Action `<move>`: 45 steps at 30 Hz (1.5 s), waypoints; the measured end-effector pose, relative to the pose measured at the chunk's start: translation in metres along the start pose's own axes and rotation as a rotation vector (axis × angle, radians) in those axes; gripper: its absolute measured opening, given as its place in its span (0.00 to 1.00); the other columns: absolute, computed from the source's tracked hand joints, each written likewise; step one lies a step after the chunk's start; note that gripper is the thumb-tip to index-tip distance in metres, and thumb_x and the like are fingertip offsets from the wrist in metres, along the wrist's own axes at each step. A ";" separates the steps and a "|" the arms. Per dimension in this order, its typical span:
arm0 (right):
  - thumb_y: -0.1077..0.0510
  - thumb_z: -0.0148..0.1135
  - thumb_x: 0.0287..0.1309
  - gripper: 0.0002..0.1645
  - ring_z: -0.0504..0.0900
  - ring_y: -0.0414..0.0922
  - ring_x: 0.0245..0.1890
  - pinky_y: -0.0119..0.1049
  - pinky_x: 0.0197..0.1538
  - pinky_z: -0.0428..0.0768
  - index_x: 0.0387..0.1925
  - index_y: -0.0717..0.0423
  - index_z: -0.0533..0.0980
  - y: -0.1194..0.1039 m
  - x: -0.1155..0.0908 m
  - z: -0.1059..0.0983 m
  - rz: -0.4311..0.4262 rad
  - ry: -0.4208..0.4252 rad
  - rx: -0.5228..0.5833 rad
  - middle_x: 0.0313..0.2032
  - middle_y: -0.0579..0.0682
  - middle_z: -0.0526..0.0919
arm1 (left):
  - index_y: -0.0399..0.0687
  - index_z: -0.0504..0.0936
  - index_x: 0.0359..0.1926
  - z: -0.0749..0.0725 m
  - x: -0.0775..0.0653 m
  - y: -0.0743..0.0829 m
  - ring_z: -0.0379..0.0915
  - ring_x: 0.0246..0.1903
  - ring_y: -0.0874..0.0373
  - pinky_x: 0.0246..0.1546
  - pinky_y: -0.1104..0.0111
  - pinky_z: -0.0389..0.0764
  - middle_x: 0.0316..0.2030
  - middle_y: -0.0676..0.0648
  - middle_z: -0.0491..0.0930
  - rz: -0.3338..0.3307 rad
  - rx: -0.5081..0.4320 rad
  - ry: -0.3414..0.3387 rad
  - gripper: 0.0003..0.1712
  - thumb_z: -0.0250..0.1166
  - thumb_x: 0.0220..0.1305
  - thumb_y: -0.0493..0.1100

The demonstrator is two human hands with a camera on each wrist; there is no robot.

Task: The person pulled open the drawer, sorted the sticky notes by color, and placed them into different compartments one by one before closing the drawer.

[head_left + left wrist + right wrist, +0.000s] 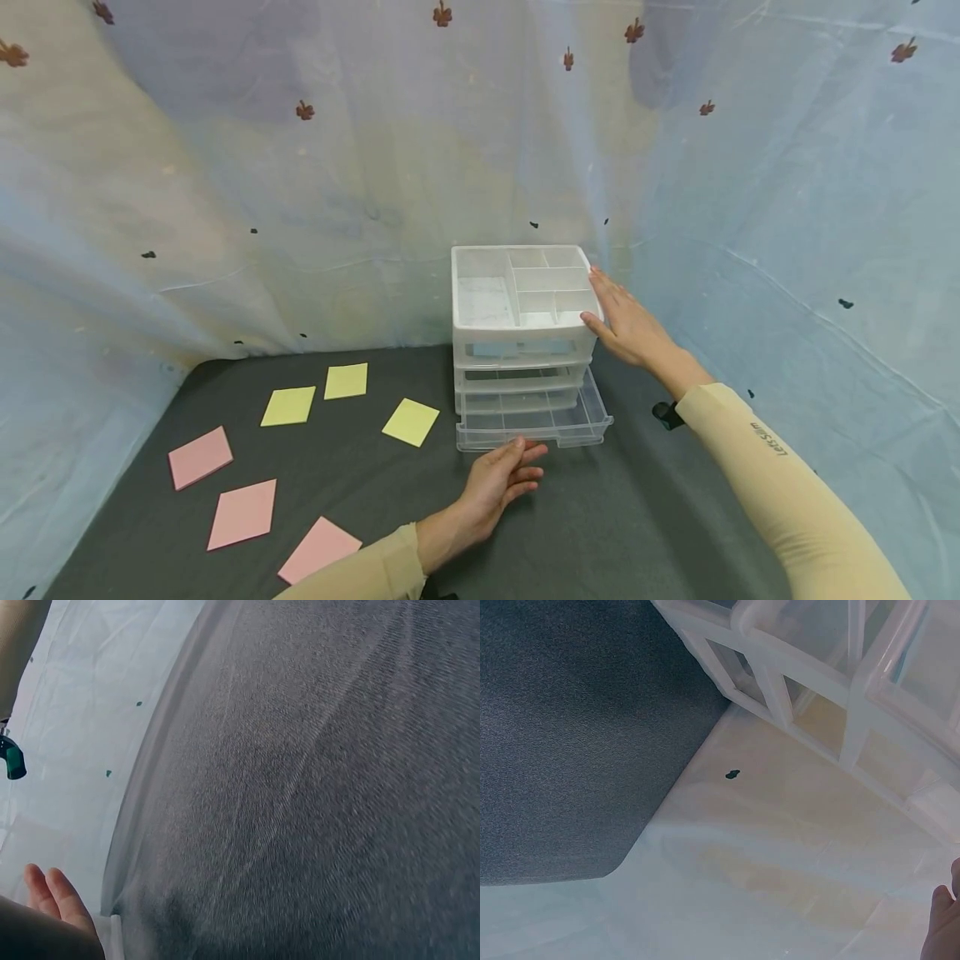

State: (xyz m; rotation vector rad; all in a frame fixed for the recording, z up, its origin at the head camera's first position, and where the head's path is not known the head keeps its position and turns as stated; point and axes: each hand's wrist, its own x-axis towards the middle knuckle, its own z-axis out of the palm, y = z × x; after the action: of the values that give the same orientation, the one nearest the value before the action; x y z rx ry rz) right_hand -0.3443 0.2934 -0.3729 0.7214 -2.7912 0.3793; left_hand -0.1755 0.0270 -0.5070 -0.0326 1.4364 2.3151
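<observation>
Rests spread right hand (pixel 632 327) on drawer unit (pixel 525 333), right side; holds loosely spread left hand (pixel 491 492) nearer, at its extended bottom drawer (pixel 491 437).

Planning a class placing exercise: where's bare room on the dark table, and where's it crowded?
Bare: the patch between the yellow notes, pink notes and left hand; also near right, between that hand and the right sleeve. Crowded: the front of the open drawer, beside that hand.

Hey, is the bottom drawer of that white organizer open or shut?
Open: the clear bottom drawer juts out past the front of the white organizer, and its inside shows from above.
</observation>
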 end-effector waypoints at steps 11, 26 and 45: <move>0.38 0.40 0.82 0.45 0.44 0.56 0.82 0.54 0.80 0.47 0.84 0.57 0.39 -0.001 0.000 0.001 0.015 -0.011 0.007 0.84 0.53 0.39 | 0.34 0.72 0.72 -0.020 -0.014 0.012 0.85 0.42 0.62 0.44 0.69 0.85 0.61 0.40 0.83 -0.008 0.134 -0.034 0.31 0.59 0.79 0.51; 0.39 0.41 0.82 0.46 0.45 0.58 0.82 0.56 0.80 0.47 0.84 0.57 0.38 -0.001 0.000 0.001 0.010 -0.015 0.011 0.83 0.54 0.39 | 0.36 0.76 0.69 -0.067 -0.045 0.044 0.84 0.47 0.53 0.44 0.60 0.84 0.60 0.41 0.83 0.156 0.476 -0.049 0.26 0.62 0.78 0.46; 0.40 0.42 0.82 0.46 0.45 0.58 0.82 0.57 0.80 0.47 0.84 0.59 0.39 0.000 0.000 0.001 0.006 -0.005 0.000 0.83 0.55 0.40 | 0.57 0.81 0.65 -0.151 -0.083 0.087 0.83 0.51 0.60 0.48 0.67 0.83 0.58 0.53 0.85 0.403 0.945 0.139 0.20 0.65 0.75 0.46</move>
State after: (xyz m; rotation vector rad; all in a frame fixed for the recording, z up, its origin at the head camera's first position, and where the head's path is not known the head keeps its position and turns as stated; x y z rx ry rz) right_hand -0.3439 0.2928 -0.3741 0.7151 -2.7992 0.3794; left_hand -0.1601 -0.1638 -0.4837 0.4021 2.6525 1.6695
